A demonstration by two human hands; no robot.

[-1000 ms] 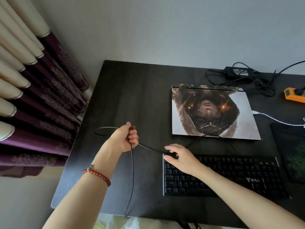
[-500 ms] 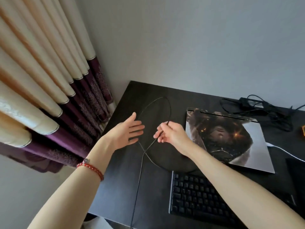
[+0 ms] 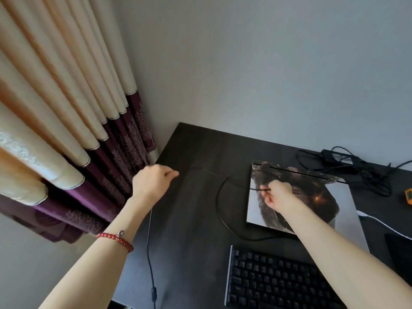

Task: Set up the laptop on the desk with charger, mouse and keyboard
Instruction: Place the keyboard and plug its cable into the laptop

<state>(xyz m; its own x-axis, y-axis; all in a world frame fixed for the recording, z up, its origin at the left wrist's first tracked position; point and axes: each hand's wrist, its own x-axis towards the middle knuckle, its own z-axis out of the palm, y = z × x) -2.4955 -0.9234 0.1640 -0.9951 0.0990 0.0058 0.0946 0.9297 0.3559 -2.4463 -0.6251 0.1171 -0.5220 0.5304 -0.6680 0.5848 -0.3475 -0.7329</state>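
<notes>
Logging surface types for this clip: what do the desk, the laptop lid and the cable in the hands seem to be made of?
Desk: dark wood or wood-look laminate, matte, faint grain streaks. Laptop lid: probably metal or plastic under a printed picture skin, light sheen. Keyboard cable: thin black, likely rubber- or plastic-sheathed, bending in a smooth loop between left hand and right hand.

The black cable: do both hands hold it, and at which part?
Yes. The right hand pinches the cable above the laptop. The left hand grips it further along; past that hand it hangs off the desk.
</notes>
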